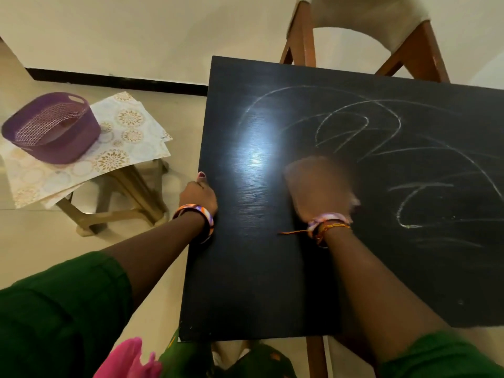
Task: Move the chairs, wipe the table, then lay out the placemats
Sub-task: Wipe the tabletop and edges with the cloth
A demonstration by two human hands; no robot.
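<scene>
While blurred, right hand (321,189) meets matte table (245,282).

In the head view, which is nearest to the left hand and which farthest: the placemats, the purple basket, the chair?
From the left hand, gripping the table's left edge:
1. Placemats, on the stool to its left.
2. Purple basket, farther left, sitting on the placemats.
3. Chair, beyond the table's far edge, up and right.

No readable text; table (245,268) bears only smeared streaks.
</scene>
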